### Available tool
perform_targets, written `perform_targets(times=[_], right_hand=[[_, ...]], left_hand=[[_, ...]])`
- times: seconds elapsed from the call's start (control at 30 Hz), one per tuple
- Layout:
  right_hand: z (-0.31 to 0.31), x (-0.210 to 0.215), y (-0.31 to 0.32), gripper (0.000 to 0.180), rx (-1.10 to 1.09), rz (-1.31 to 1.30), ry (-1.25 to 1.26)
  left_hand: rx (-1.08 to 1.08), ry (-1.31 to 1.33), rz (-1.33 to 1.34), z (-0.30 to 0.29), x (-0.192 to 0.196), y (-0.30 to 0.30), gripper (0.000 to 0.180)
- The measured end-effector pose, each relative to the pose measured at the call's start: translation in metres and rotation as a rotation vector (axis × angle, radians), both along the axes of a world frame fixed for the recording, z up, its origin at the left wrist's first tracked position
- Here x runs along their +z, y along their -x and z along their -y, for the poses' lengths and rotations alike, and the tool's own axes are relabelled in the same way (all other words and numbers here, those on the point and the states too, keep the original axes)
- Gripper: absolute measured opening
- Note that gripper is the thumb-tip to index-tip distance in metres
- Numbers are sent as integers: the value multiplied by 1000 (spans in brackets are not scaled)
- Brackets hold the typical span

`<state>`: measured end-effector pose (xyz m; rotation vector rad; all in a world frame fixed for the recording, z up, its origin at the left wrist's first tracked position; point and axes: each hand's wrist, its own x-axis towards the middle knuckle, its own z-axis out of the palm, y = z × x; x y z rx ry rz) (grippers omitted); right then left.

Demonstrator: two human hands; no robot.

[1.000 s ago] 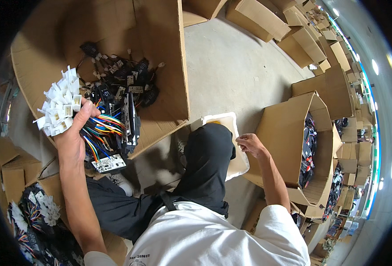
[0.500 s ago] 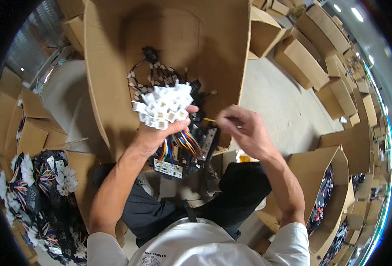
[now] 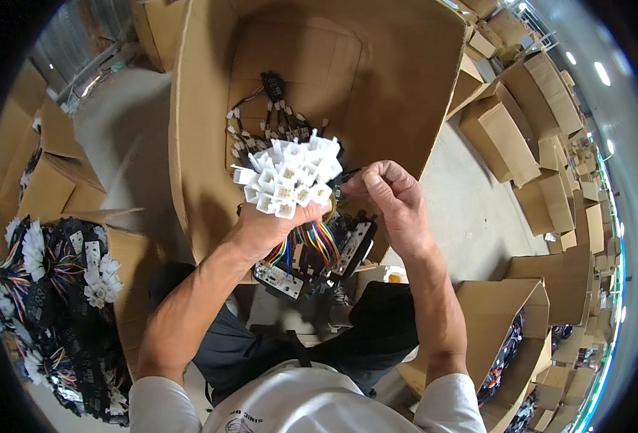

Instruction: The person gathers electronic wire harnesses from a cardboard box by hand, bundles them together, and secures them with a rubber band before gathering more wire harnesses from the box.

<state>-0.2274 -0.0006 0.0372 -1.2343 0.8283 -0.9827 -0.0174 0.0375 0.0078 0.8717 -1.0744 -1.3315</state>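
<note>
My left hand (image 3: pixel 265 227) grips a bundle of wire harnesses (image 3: pixel 311 249): several white plastic connectors (image 3: pixel 288 177) fan out above the fist, coloured wires and small black-and-white boards hang below it. My right hand (image 3: pixel 391 202) is closed beside the bundle on its right, fingers pinching at a dark wire or part by the connectors; what it pinches is too small to tell. Both hands are over the open mouth of a large cardboard box (image 3: pixel 203 144) that holds more harnesses (image 3: pixel 272 119) at its bottom.
A pile of finished harness bundles (image 3: pixel 52 289) lies in a box at my left. More open cardboard boxes (image 3: pixel 506 317) with harnesses stand at my right, and stacked boxes (image 3: pixel 528 108) line the grey floor beyond. My knees are under the hands.
My left hand has brought the connector bundle from the left to the centre over the big box. My right hand has come up from the right box to meet the bundle.
</note>
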Motion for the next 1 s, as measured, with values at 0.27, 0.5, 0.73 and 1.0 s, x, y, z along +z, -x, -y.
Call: perform_targets(times=[0.27, 0.5, 0.73, 1.0], right_hand=[[-33, 0, -8, 60, 28, -432, 111], [-13, -8, 11, 32, -216, -285, 84], [-14, 5, 29, 28, -186, -6, -47], [-33, -26, 10, 39, 47, -81, -393]], left_hand=[[249, -108, -131, 11, 2, -14, 27], [115, -103, -130, 8, -1, -19, 31], [95, 90, 87, 8, -2, -18, 42], [206, 38, -267, 18, 6, -31, 18]])
